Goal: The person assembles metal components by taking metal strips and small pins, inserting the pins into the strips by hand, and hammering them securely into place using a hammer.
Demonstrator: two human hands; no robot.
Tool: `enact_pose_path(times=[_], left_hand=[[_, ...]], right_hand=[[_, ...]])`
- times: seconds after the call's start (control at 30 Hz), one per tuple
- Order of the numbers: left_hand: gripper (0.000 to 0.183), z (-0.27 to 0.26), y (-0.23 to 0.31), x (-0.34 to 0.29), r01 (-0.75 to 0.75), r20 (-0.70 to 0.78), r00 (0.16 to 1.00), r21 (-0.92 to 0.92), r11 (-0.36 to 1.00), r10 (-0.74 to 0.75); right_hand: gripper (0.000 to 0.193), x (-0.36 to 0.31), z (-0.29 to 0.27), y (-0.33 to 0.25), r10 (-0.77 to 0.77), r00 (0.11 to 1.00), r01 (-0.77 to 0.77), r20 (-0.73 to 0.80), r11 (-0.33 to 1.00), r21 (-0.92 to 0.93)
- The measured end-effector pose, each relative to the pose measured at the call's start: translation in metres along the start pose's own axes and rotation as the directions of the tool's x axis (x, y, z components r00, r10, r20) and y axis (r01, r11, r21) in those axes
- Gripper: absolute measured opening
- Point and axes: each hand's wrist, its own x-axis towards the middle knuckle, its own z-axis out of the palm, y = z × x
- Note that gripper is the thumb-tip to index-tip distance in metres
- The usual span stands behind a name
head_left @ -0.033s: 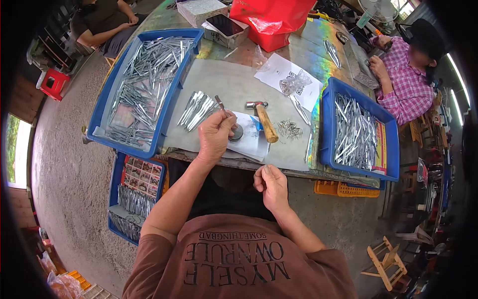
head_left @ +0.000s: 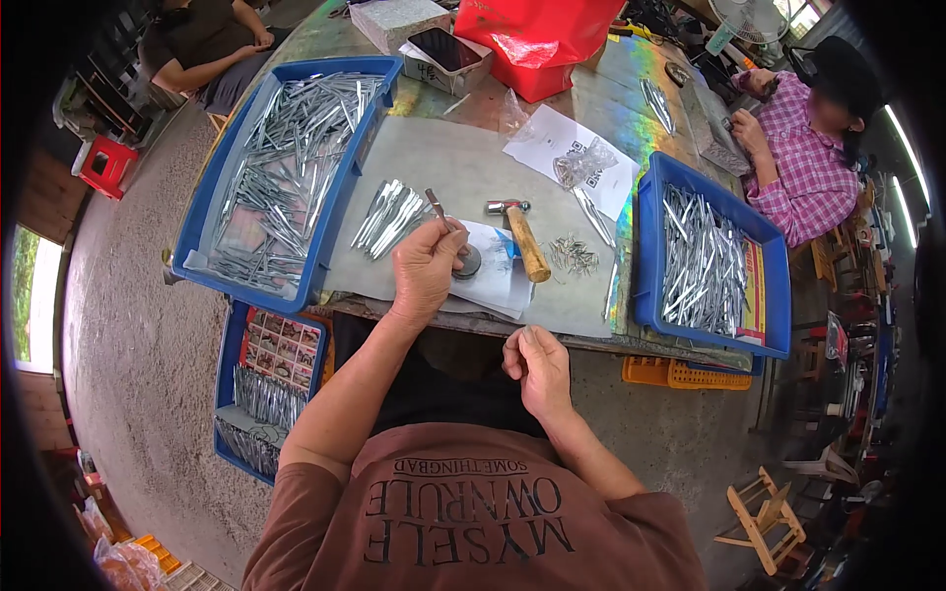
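Note:
My left hand [head_left: 425, 271] pinches a slim metal piece with a flat brownish upper end [head_left: 435, 203], held over the near edge of the table. Just beside its fingers lies a round grey metal disc [head_left: 468, 262] on white paper [head_left: 500, 286]. My right hand [head_left: 539, 366] is curled closed off the table's near edge; anything inside its fingers is hidden. A hammer with a wooden handle [head_left: 530, 248] rests to the right of the paper. Small thin metal pins [head_left: 573, 255] lie in a loose pile beyond it. Left of my left hand is a row of silver metal strips [head_left: 389, 219].
Blue trays of silver pieces stand left [head_left: 343, 185] and right [head_left: 645, 251]; another blue tray [head_left: 223, 394] sits lower left. A red bag [head_left: 527, 49] and a phone [head_left: 445, 49] are at the back. A co-worker in a checked shirt [head_left: 813, 182] sits right, another person [head_left: 212, 44] far left.

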Motion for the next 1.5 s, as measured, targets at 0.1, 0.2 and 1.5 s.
enact_pose_path(times=[0.1,0.2,1.5], left_hand=[[0.004,0.001,-0.001,-0.001,-0.020,-0.015,1.000,0.025,0.999,0.020],[0.005,0.002,-0.001,-0.001,-0.037,-0.026,0.999,0.064,0.997,0.039],[0.008,-0.005,0.001,0.002,-0.537,0.259,0.844,0.396,0.745,0.470]], right_hand=[[0.027,-0.001,-0.002,0.000,0.005,1.000,-0.005,-0.014,1.000,0.009],[0.027,-0.001,-0.002,-0.002,-0.006,1.000,0.006,-0.016,1.000,0.002],[0.034,0.015,-0.003,-0.128,-0.166,0.963,0.254,0.213,0.824,-0.506]])
